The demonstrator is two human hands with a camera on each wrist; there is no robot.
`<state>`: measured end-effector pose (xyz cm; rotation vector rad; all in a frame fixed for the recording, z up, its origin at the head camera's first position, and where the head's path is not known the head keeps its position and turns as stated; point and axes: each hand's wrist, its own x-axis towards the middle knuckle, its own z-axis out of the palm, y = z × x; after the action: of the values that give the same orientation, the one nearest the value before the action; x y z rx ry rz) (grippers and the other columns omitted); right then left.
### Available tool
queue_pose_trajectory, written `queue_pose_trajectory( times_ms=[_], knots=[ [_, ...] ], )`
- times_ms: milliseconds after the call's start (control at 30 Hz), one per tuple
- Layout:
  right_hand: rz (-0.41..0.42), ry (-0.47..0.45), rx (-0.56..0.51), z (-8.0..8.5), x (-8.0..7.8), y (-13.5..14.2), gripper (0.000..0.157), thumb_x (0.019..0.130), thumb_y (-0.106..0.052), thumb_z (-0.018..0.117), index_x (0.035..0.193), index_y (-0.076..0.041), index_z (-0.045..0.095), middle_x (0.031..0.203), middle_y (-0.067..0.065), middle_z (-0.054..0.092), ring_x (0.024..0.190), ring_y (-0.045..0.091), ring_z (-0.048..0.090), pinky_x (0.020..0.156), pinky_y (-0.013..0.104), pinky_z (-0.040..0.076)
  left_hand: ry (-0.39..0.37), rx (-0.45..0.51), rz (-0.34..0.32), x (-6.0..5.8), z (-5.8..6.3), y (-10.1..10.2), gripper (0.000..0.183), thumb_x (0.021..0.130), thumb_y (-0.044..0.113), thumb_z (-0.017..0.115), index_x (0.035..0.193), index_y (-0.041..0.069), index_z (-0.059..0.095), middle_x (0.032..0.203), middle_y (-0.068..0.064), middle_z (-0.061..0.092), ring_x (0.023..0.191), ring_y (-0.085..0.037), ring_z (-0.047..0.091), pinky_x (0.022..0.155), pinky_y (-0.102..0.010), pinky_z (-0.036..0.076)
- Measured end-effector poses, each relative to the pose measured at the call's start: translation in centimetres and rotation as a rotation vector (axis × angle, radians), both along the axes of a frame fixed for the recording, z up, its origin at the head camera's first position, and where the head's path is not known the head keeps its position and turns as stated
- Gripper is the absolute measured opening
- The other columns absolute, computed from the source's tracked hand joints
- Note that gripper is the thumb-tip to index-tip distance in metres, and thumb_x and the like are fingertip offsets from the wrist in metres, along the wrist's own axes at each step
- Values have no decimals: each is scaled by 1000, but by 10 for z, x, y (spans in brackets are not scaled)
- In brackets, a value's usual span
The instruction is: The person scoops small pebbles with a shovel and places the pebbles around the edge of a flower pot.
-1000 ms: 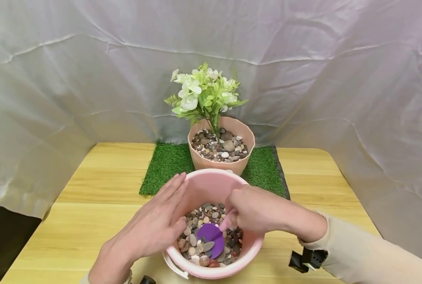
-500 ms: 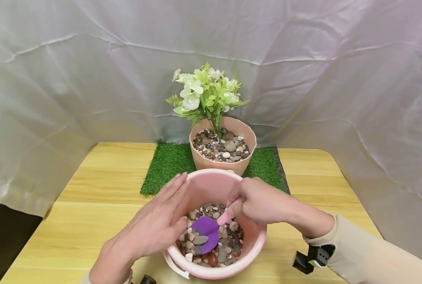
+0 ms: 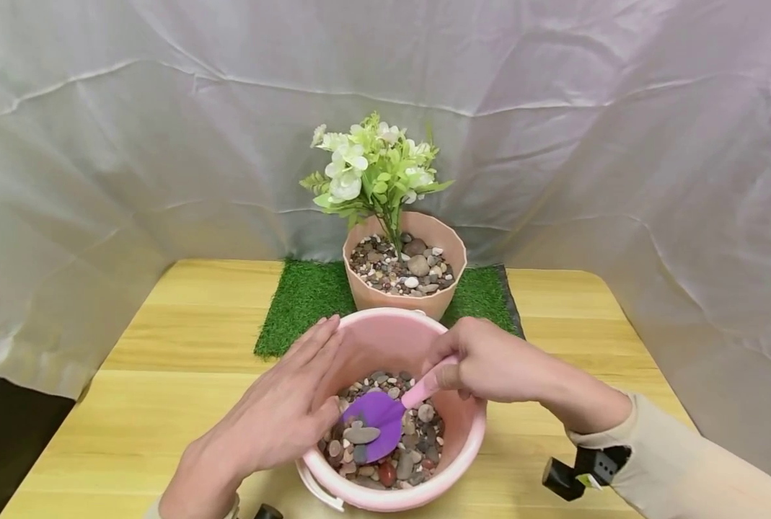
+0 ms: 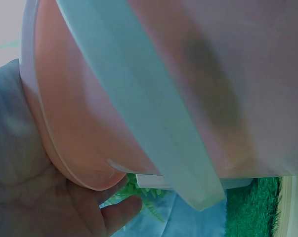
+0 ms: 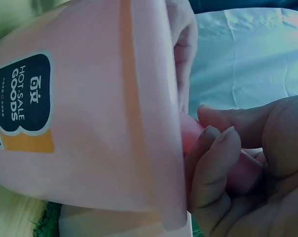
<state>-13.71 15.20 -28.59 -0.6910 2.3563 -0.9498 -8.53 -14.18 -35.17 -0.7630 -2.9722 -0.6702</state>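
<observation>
So going left to right: the mat of fake grass (image 3: pixel 284 328) is lying flat on the table (image 3: pixel 184 339), probably just there as a base for the planter. Next up, the left hand (image 3: pixel 275 407) is resting along the left rim of the pink bucket (image 3: pixel 398 499), fingers pretty much straight and thumb hanging over the inside. It's not really clutching anything, so I'm guessing it's just stopping the bucket from sliding or tipping. The white bail (image 3: pixel 320 490) is hanging down on the near left side, which is leaving the mouth clear for reaching in.

The bucket itself is standing on the near side of the table, with a layer of stones (image 3: pixel 414 461) covering its bottom. Inside, the purple scoop (image 3: pixel 390 425) is pointing left and cradling a few pebbles, including a flat grey one (image 3: pixel 361 434); can't tell if the blade is touching the heap underneath.

Behind it, the flowerpot (image 3: pixel 417 306) is sitting on the mat, its own pebbles presumably propping up the white flowers (image 3: pixel 379 169). Finally, the right hand (image 3: pixel 489 364) is gripping the scoop's pink handle by the bucket's right rim, fingers curled around it, likely so the blade stays steady under its load.
</observation>
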Motion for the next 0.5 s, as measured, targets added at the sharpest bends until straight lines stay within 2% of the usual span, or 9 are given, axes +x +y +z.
queue_pose_trajectory(
  times_ms=[100, 267, 500],
  knots=[
    [-20, -25, -10, 0, 3, 4, 11, 94, -23, 75, 86, -20, 81, 54, -4, 54, 45, 9, 47, 40, 22, 39, 2, 0, -1, 0, 0, 0, 83, 98, 31, 62, 167, 9, 22, 178, -3, 4, 165, -23, 7, 133, -49, 17],
    [-63, -35, -45, -1, 6, 13, 10, 94, -22, 75, 90, -18, 82, 57, 1, 62, 44, 10, 49, 38, 21, 38, 3, -1, -6, 0, 0, 1, 82, 98, 31, 61, 167, 7, 23, 177, -4, 5, 164, -24, 8, 133, -49, 17],
    [-84, -49, -102, -5, 7, 22, 15, 94, -23, 76, 100, -12, 84, 64, 4, 68, 48, 11, 54, 38, 24, 43, -5, 5, 2, 0, -1, 0, 83, 98, 31, 61, 167, 7, 22, 178, -4, 5, 164, -24, 8, 133, -49, 17]
  ],
)
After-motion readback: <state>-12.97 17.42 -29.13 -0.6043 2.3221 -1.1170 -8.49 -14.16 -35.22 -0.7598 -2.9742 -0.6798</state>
